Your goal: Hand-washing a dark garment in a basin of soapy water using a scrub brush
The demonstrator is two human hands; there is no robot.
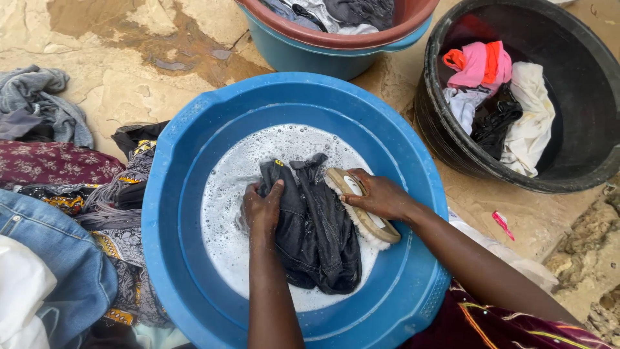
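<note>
A big blue basin (194, 142) holds soapy, foamy water. In it lies a dark grey wet garment (320, 239), bunched up. My left hand (261, 207) presses down on the garment's left side and grips its cloth. My right hand (381, 194) holds a wooden scrubbing brush (361, 216) with pale bristles, laid against the garment's right edge.
A black tub (581, 84) at the right holds pink, white and black clothes. A blue bucket with a brown basin of clothes (336, 32) stands behind. Jeans, patterned cloth and grey garments (58, 194) are piled at the left on wet stone ground.
</note>
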